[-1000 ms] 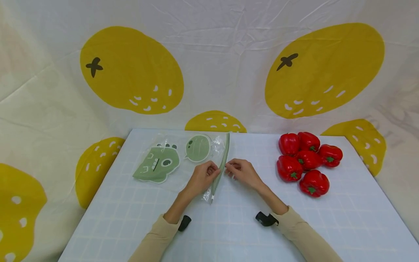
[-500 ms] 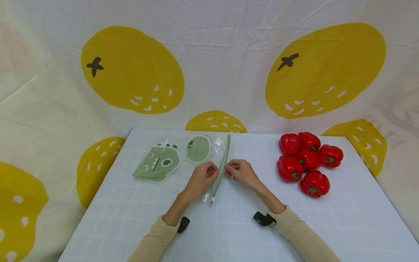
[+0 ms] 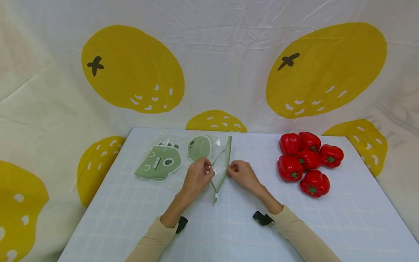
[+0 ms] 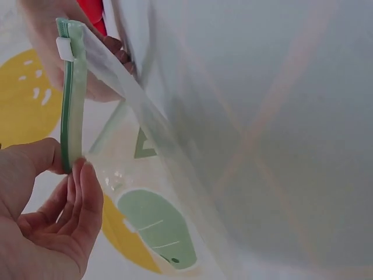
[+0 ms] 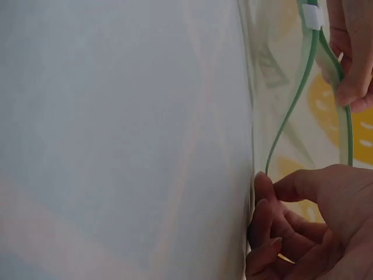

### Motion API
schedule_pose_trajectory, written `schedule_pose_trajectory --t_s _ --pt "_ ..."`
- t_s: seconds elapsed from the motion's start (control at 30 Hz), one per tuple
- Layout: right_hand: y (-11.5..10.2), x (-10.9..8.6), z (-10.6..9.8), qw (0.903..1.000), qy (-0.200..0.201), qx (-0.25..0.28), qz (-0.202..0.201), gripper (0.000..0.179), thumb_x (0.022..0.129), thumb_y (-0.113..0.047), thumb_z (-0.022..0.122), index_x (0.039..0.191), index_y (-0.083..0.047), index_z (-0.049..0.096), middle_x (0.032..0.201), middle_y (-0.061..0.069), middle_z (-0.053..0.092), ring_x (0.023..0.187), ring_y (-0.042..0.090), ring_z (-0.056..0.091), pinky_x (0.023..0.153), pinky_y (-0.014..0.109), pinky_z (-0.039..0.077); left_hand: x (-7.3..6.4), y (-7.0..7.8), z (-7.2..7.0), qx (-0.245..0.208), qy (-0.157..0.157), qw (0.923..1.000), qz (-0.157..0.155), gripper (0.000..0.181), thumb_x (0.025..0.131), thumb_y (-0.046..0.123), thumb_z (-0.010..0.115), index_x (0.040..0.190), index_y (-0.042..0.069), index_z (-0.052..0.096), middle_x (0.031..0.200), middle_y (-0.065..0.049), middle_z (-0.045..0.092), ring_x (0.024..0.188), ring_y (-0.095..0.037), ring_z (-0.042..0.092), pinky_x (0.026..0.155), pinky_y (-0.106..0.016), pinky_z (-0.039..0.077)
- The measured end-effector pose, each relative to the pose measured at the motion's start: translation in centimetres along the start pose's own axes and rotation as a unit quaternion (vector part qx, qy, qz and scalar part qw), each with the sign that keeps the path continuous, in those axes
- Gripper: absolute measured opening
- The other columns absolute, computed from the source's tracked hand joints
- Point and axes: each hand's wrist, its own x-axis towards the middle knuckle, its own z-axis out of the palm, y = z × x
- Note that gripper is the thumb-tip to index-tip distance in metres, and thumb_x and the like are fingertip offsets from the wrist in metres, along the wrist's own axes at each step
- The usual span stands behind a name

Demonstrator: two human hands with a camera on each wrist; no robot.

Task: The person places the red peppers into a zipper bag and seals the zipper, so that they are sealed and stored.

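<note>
A clear zipper bag (image 3: 158,163) with a green dinosaur print lies on the table, its mouth toward the right. My left hand (image 3: 198,174) pinches one green zip edge of the mouth between thumb and fingers, plain in the left wrist view, where the zip strip (image 4: 72,111) stands up from the fingertips. The opposite edge is pinched by my right hand (image 3: 243,174). Between the hands the mouth gapes. A white slider (image 5: 313,16) sits at the zip's near end.
Several red bell peppers (image 3: 308,160) are grouped at the right of the table (image 3: 229,233), beyond my right hand. Behind the table hangs a white cloth (image 3: 226,72) with large yellow fruit prints.
My left hand has moved slightly left with its zip edge, while the right hand has shifted a little right. The bag's mouth, closed before, has spread apart between them.
</note>
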Motion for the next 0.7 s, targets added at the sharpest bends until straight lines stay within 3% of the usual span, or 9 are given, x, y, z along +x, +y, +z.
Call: schedule_pose_trajectory --t_s 0.27,0.5,0.7 --pt "0.1 -0.2 0.2 0.9929 0.023 -0.096 -0.067 0.011 0.088 -0.009 0.079 0.086 -0.007 0.068 0.071 -0.002 0.064 0.067 0.012 0.058 0.061 0.031 0.050 0.0 0.2 0.1 0.010 0.022 0.9997 0.000 0.012 0.079 -0.001 0.070 0.086 0.005 0.061 0.073 -0.002 0.060 0.065 -0.015 0.060 0.061 -0.029 0.053" --pt "-0.6 -0.9 0.4 0.9681 0.025 -0.166 -0.186 0.024 0.082 -0.001 0.084 0.101 0.000 0.070 0.104 0.013 0.064 0.100 0.033 0.059 0.085 0.045 0.055 -0.1 0.2 0.2 -0.010 0.027 0.9995 -0.010 0.011 0.078 -0.002 0.068 0.085 0.005 0.061 0.071 -0.003 0.061 0.063 -0.016 0.061 0.060 -0.028 0.053" --pt "-0.7 -1.5 0.2 0.9605 0.001 -0.199 -0.194 0.027 0.088 -0.012 0.082 0.106 0.006 0.071 0.117 0.021 0.066 0.115 0.037 0.061 0.096 0.047 0.054 0.0 0.3 0.3 -0.024 0.030 0.9988 -0.032 0.011 0.082 -0.001 0.070 0.084 0.006 0.062 0.069 -0.002 0.062 0.063 -0.015 0.061 0.061 -0.029 0.054"
